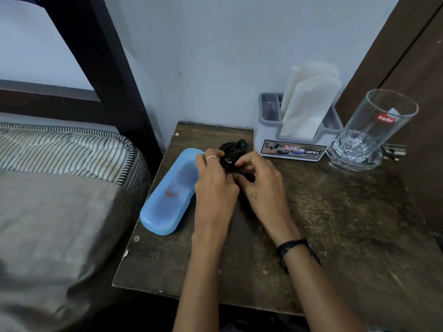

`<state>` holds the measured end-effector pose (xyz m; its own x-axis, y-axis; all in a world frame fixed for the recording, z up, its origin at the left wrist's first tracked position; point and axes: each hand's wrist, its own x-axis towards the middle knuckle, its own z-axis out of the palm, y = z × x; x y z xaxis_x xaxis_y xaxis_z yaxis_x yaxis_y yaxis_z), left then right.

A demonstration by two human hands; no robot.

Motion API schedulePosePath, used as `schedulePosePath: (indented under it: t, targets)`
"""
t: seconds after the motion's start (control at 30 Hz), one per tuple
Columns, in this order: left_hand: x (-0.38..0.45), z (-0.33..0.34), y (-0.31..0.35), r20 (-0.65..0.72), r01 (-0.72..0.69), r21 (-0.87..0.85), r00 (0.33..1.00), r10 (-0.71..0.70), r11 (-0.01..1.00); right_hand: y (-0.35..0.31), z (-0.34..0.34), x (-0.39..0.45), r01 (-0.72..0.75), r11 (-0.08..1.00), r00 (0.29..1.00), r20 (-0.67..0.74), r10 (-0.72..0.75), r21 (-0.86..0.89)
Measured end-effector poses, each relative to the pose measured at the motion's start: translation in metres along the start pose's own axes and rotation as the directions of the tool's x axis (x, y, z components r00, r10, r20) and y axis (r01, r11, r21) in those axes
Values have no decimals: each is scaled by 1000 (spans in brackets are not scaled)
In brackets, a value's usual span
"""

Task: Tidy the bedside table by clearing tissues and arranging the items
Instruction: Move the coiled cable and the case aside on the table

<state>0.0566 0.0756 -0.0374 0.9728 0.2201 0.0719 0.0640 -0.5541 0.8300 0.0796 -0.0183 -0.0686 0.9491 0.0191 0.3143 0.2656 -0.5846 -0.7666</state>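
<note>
A coiled black cable (236, 145) lies on the dark wooden bedside table (335, 224), toward its back. My left hand (214, 185) and my right hand (260, 188) meet over the cable's near part, fingers curled and pinching it; a plug end shows between them. A light blue case (167, 195) lies just left of my left hand. White tissues (304, 101) stand upright in a grey-and-white holder (293, 147) at the back. An empty clear glass (371, 130) stands right of the holder.
A bed with a striped mattress (60, 149) and a grey sheet (48, 224) borders the table on the left, with a dark bed post (103, 68) behind. A brown door or cabinet (412, 56) rises at the right. The wall is close behind the table.
</note>
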Motion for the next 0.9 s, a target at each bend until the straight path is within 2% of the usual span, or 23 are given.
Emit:
schedulePosePath:
  t: [0.1, 0.27, 0.47, 0.57, 0.67, 0.77, 0.83, 0.9]
  targets:
    - [6, 10, -4, 27, -61, -48, 998, 63, 997, 3, 0, 7, 12, 999, 1000, 19, -11, -33]
    - [14, 25, -7, 90, -128, -37, 987, 130, 991, 7, -3, 15, 39, 998, 997, 72, -35, -49]
    - [20, 30, -11, 172, -124, -26, 977, 127, 992, 13, -4, 19, 58, 990, 985, 166, -36, -129]
    - [20, 25, -8, 172, -110, -18, 979, 111, 994, 12, -4, 16, 74, 988, 988, 147, -54, -132]
    - [17, 11, 3, 78, -71, 12, 994, 70, 997, 6, -4, 13, 40, 999, 996, 84, -42, 22]
    - [12, -8, 16, -129, -3, 41, 992, 8, 999, -7, -1, 11, 31, 970, 998, 39, -42, 241]
    - [7, -23, 21, -261, -2, 157, 964, 43, 988, -19, 3, 8, 84, 961, 992, 68, -106, 264]
    - [3, -37, 22, -314, 66, 331, 948, 44, 941, -32, 5, 3, 179, 954, 965, 144, -218, 240]
